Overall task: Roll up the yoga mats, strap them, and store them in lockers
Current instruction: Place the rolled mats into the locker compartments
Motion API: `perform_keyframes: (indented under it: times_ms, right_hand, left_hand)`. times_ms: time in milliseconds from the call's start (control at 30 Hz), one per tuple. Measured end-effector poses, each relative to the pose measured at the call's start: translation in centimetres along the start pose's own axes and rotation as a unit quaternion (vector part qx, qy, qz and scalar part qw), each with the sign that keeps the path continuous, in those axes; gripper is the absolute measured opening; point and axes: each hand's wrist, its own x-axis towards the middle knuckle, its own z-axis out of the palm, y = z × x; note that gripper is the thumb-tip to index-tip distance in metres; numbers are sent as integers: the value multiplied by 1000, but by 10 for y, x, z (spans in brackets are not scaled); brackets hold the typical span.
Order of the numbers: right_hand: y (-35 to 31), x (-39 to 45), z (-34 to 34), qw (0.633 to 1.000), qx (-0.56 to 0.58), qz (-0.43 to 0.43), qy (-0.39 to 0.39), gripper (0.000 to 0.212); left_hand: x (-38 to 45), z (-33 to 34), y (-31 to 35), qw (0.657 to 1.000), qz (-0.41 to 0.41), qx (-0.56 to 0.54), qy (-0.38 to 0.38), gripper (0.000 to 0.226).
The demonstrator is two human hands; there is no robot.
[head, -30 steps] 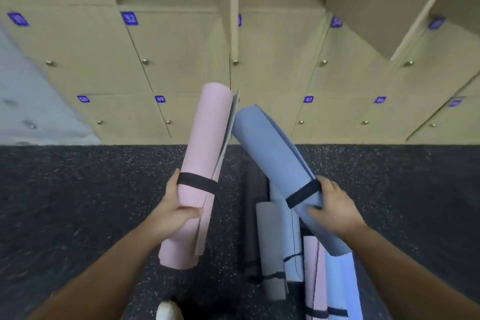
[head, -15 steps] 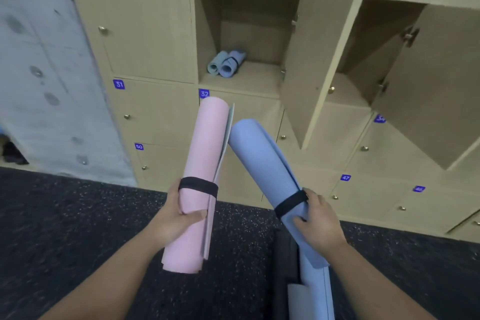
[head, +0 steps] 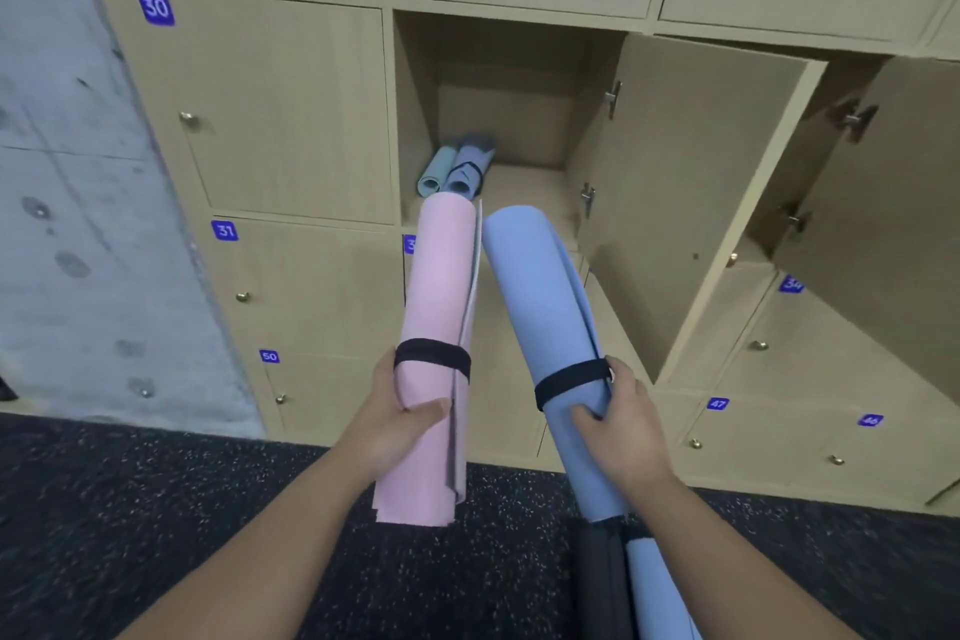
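My left hand [head: 400,421] grips a rolled pink yoga mat [head: 441,286], held nearly upright, just below its black strap [head: 432,356]. My right hand [head: 621,426] grips a rolled blue yoga mat [head: 540,291] that tilts left, next to its black strap [head: 571,377]. The two top ends almost meet in front of an open locker [head: 498,83]. Two rolled mats, one teal [head: 435,172] and one blue [head: 467,169], lie on that locker's floor at the left.
The open locker's door [head: 691,203] swings out to the right, and a second open locker with its door [head: 898,213] stands beyond it. Closed numbered lockers [head: 280,104] surround them. A grey concrete wall [head: 67,203] is at left. More rolled mats [head: 623,582] lie on the dark speckled floor.
My view has risen from the floor to the lockers and come closer to them. Both mats are raised toward the open locker, still held the same way.
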Motion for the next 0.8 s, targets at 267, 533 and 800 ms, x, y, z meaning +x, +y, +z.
perform_keyframes:
  times_ms: [267, 533, 800]
  right_hand:
    - [-1, 125, 41, 998, 49, 18, -23, 69]
    - [-7, 265, 57, 996, 86, 19, -11, 60]
    - [-3, 356, 80, 994, 84, 67, 12, 59]
  left_hand:
    - [126, 14, 25, 1000, 15, 25, 10, 86]
    - [267, 33, 59, 998, 38, 43, 30, 73]
    - [370, 49, 65, 998, 22, 65, 14, 66]
